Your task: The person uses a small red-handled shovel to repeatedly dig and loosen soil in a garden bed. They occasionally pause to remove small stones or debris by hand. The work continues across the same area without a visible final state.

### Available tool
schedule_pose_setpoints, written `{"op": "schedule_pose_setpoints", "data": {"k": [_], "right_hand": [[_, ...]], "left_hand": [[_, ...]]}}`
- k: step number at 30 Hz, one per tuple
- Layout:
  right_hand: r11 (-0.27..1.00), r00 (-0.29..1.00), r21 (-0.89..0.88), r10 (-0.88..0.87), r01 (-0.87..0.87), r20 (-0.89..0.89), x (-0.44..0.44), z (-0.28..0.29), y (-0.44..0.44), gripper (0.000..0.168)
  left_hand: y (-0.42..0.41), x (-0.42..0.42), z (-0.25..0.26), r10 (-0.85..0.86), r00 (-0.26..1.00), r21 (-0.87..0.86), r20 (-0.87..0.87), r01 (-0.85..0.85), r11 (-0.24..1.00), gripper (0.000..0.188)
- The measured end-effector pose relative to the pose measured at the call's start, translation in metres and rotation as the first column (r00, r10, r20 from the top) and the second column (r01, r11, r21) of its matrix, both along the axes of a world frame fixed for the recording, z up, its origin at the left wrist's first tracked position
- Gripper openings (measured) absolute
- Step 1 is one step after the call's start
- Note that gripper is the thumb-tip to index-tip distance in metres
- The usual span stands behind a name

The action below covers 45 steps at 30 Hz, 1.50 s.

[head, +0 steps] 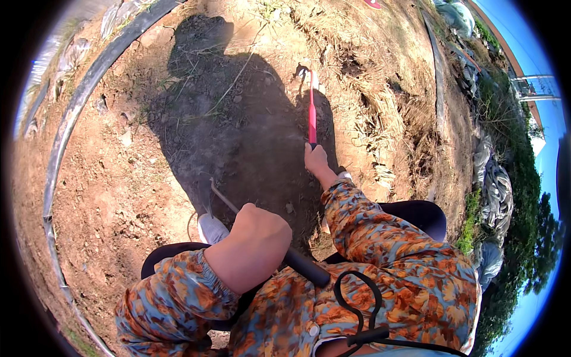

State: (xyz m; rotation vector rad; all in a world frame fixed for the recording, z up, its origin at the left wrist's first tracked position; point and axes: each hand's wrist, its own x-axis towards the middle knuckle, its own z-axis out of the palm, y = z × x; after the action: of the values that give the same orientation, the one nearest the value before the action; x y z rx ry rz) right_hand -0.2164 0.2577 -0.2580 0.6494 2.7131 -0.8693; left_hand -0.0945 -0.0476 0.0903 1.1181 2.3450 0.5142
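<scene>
My left hand [256, 243] grips a hand tool by its black handle [308, 268], close to my body. Its thin metal shaft [224, 197] points away over the dark soil and ends in a small bent tip. Further out, my right hand [317, 160] is closed around the dark grip of a red long-necked tool [312, 118]. The far end of that tool curves over like a hook, at the sunlit ground beyond my shadow [250, 116]. Whether its tip touches the soil, I cannot tell.
A long dark hose or pipe [73, 114] curves along the left. Dry straw [386, 105] lies on the right, with crumpled plastic sheeting [496, 192] and bushes beyond. A light shoe [214, 228] shows below my left side. Weed stems [232, 85] cross the shaded soil.
</scene>
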Motion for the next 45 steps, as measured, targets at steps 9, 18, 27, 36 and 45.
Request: {"op": "schedule_pose_setpoints", "data": {"k": [9,18,27,36,45], "right_hand": [[0.761,0.965,-0.602,-0.256,0.241,0.062,-0.067,0.063,-0.069,0.042],[0.815,0.977,-0.543,-0.21,0.202,0.047,-0.168,0.05,-0.104,0.045],[0.925,0.998,-0.379,0.052,-0.034,0.037,0.036,0.03,-0.1,0.042],[0.711,0.993,-0.698,-0.122,0.088,0.002,0.034,0.04,-0.1,0.041],[0.719,0.967,-0.659,-0.251,0.222,0.051,-0.272,0.079,-0.088,0.037]], "left_hand": [[-0.007,0.002,0.005,0.009,0.997,-0.019,0.071,-0.008,1.0,0.007],[-0.008,-0.005,0.007,0.007,0.999,-0.008,0.037,-0.007,1.0,0.007],[-0.005,0.008,-0.004,-0.011,0.999,0.009,-0.045,0.011,1.0,0.006],[-0.003,0.009,-0.007,0.016,1.0,-0.014,0.026,-0.016,1.0,0.006],[-0.009,-0.015,-0.005,-0.024,0.994,-0.047,0.11,0.029,0.998,0.007]]}}
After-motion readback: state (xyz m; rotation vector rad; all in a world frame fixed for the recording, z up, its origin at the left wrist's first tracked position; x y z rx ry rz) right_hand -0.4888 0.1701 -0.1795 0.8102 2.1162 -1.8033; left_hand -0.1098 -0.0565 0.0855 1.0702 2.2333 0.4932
